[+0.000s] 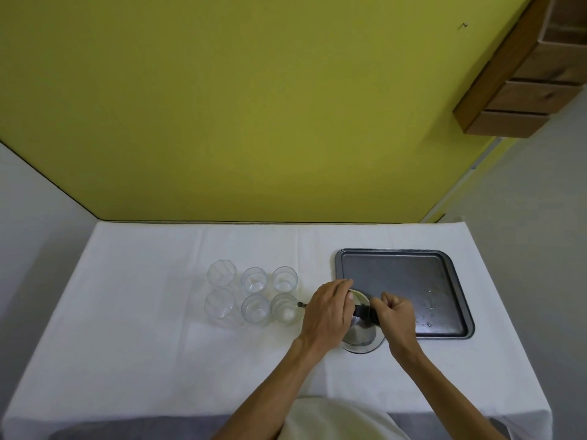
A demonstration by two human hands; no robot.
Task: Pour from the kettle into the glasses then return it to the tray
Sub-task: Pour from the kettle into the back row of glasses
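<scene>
your right hand point(395, 315) grips the black handle of the steel kettle point(360, 336) — your left hand point(327, 311) lies flat over its top. the kettle's spout meets the nearest of six clear glasses point(283, 308), beside the baking tray point(400, 268).

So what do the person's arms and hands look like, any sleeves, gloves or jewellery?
Both forearms are bare up to the bottom edge of the picture, with no sleeves in view. The left hand and the right hand wear no gloves, and no rings, watch or bracelets show on the parts visible. A pale, cream-coloured garment shows between the arms at the bottom.
</scene>
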